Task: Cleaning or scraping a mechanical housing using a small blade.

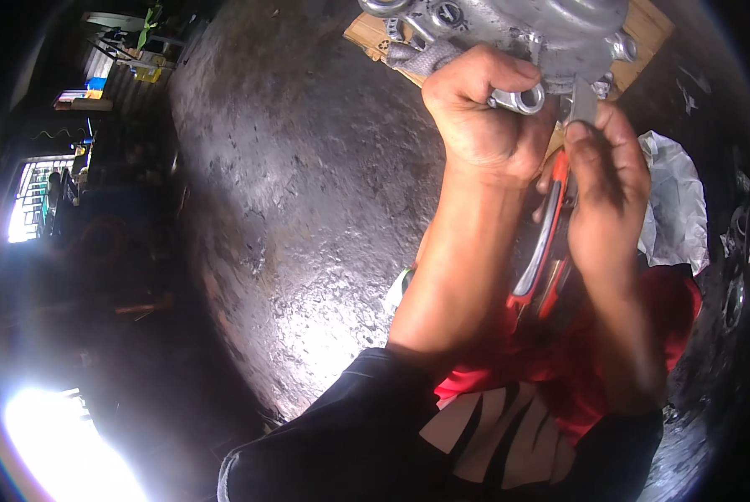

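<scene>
A silver-grey cast metal engine casing point(509, 33) lies at the top of the view. My left hand point(488, 117) is closed against its near side, the thumb pressed over a short, round, hollow metal end point(525, 100). Whether that end belongs to the casing I cannot tell. Close beside it, my right hand point(609, 167) pinches a flat grey blade-like piece point(584, 102) between thumb and fingers, its tip at the casing's edge. Red-and-grey plier-like handles point(542, 234) hang down between my wrists, by the right palm; their head is hidden.
Brown cardboard point(647, 33) lies under the casing. A crumpled white plastic bag point(676, 201) sits right of my right hand. Dark, rough, shiny floor point(308, 167) stretches to the left. Loose metal parts point(736, 276) lie at the far right. Red cloth point(559, 376) covers my lap.
</scene>
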Demonstrator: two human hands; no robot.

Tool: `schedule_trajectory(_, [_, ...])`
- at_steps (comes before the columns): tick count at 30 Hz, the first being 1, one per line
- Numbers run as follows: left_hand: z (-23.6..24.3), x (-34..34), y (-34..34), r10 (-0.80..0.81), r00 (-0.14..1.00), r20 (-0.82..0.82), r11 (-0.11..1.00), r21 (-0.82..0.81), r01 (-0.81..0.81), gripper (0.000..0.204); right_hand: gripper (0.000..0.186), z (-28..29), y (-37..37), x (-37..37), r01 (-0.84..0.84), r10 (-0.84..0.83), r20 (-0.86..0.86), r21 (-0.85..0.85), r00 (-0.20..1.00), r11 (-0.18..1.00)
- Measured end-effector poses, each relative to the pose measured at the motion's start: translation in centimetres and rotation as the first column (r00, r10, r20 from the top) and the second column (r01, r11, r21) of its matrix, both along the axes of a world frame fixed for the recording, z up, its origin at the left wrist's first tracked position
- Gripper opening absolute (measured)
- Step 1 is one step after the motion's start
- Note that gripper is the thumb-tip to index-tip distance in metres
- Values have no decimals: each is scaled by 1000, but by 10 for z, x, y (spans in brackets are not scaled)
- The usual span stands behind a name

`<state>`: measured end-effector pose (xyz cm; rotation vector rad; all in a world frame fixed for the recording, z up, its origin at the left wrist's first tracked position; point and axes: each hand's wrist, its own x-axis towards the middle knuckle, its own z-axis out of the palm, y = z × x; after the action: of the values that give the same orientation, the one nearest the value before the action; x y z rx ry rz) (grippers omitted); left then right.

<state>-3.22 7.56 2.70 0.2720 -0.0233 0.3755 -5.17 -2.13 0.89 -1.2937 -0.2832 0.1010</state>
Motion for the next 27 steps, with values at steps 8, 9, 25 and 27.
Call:
schedule_trajectory(8, [-1,3,5,13,997,70,999,49,-17,2,14,8,-5,1,-26,22,-85,-46,996,999])
schedule_trajectory(9, [2,2,5,-24,1000,18,1000,10,24,2,13,4,-6,8,-16,15,-48,-16,999,1000])
schedule_trajectory(25, [-1,-2,12,-50,993,104,998,32,47,3,11,5,-7,1,-70,71,4,-86,997,994])
schedule_trajectory(27, [-1,-4,11,-23,997,77,1000,10,22,3,10,2,-6,-2,-74,74,-3,-88,997,993])
